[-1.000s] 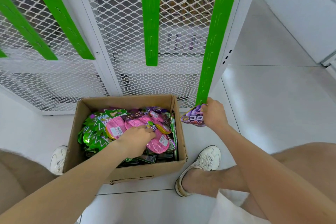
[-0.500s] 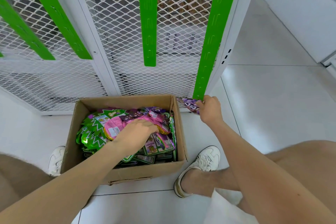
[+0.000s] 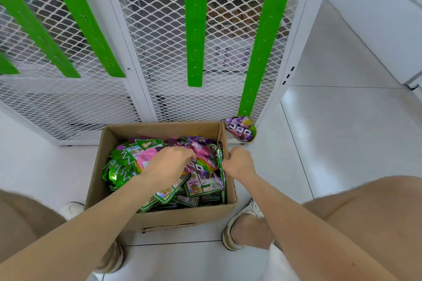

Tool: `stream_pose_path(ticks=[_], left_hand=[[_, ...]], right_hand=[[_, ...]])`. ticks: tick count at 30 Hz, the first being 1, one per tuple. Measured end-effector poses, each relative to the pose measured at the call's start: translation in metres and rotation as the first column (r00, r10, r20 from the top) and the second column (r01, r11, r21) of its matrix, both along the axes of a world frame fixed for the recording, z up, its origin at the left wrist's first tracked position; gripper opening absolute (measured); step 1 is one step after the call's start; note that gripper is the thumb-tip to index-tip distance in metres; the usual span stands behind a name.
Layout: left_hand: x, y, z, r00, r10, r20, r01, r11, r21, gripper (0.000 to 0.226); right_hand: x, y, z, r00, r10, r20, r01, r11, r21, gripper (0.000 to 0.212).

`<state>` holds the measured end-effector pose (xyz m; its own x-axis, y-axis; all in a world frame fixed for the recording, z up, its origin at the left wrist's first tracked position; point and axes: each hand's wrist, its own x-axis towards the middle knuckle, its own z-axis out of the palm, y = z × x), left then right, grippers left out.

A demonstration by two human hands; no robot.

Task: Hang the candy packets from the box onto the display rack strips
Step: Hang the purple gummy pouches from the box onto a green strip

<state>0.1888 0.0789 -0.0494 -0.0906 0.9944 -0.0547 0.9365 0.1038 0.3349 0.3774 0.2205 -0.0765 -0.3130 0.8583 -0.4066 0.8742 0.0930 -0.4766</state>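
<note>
— Where are the candy packets (image 3: 201, 183)?
— Heaped in the cardboard box (image 3: 159, 219); one purple packet (image 3: 240, 129) hangs behind its right corner, at the foot of a green strip (image 3: 262, 48).
— Your hands?
— My left hand (image 3: 170, 163) digs among them, fingers curled; whether they've pinched one, I can't tell. My right hand (image 3: 238, 162) grips the box's right wall.

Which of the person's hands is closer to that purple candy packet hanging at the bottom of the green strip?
Right. The right hand is at the box's right edge, just below the purple packet. The left hand is farther left, down among the packets inside the box.
</note>
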Motion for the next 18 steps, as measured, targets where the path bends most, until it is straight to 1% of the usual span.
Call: stream_pose_path(ticks=[3, 6, 10, 12, 13, 15, 16, 17, 18], left_hand=[[-0.011, -0.003, 0.010, 0.992, 0.119, 0.052, -0.118, 0.993, -0.011, 0.022], [-0.025, -0.009, 0.015, 0.984, 0.163, 0.065, -0.163, 0.987, -0.012, 0.021], [-0.038, -0.016, 0.017, 0.963, 0.227, 0.145, -0.235, 0.971, 0.040, 0.018], [-0.041, -0.018, 0.019, 0.943, 0.258, 0.211, -0.274, 0.960, 0.050, 0.016], [-0.042, -0.019, 0.020, 0.931, 0.276, 0.239, -0.296, 0.954, 0.054, 0.015], [-0.042, -0.016, 0.026, 0.912, 0.313, 0.265, -0.344, 0.936, 0.078, 0.013], [-0.043, -0.014, 0.029, 0.903, 0.332, 0.271, -0.367, 0.926, 0.090, 0.016], [-0.044, -0.011, 0.032, 0.894, 0.347, 0.285, -0.386, 0.917, 0.095, 0.020], [-0.046, -0.009, 0.036, 0.884, 0.358, 0.301, -0.401, 0.912, 0.091, 0.024]], right_hand=[[-0.002, -0.003, 0.007, 0.996, 0.080, 0.034, -0.081, 0.996, 0.033, 0.042], [-0.003, -0.001, 0.003, 0.990, 0.123, 0.066, -0.125, 0.992, 0.027, 0.040], [-0.009, -0.001, -0.013, 0.994, 0.104, -0.015, -0.103, 0.994, 0.031, 0.015], [-0.017, -0.007, -0.013, 0.989, 0.106, -0.100, -0.107, 0.994, 0.001, 0.007], [-0.021, -0.012, -0.008, 0.981, 0.103, -0.165, -0.112, 0.993, -0.047, 0.006], [-0.029, -0.017, -0.003, 0.962, 0.049, -0.270, -0.113, 0.968, -0.225, 0.020], [-0.033, -0.017, -0.001, 0.954, 0.034, -0.298, -0.139, 0.930, -0.339, 0.029], [-0.037, -0.016, 0.004, 0.950, 0.056, -0.308, -0.185, 0.895, -0.407, 0.033], [-0.041, -0.012, 0.009, 0.946, 0.093, -0.311, -0.224, 0.881, -0.418, 0.038]])
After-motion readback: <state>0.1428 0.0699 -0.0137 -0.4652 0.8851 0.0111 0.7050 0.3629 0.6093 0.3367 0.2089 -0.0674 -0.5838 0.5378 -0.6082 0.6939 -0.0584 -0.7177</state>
